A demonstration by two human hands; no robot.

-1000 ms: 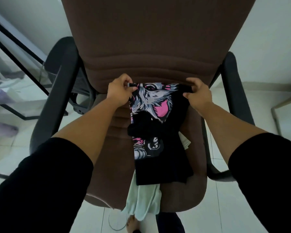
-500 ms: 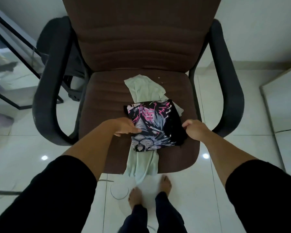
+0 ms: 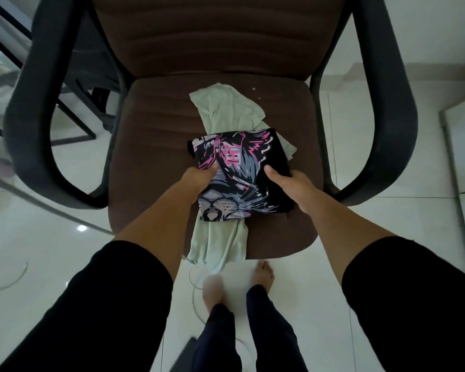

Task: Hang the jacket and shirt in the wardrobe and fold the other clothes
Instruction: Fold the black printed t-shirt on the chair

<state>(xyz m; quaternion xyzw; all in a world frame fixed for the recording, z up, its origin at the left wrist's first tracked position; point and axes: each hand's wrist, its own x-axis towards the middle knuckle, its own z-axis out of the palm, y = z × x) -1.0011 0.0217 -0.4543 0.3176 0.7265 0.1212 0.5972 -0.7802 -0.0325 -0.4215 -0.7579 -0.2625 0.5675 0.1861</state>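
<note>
Gripping folded black shirt (image 3: 239,173) both sides, left hand (image 3: 199,178), right hand (image 3: 293,183), fingers hidden underneath.

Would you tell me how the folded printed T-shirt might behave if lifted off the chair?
The printed T-shirt is probably floppy: unsupported edges would sag. Gripped by both hands, it may stay folded. It could drag the pale green garment beneath.

Single head-worn view, looking steeply down from close above the chair seat (image 3: 151,157); front edge lies nearest.
</note>
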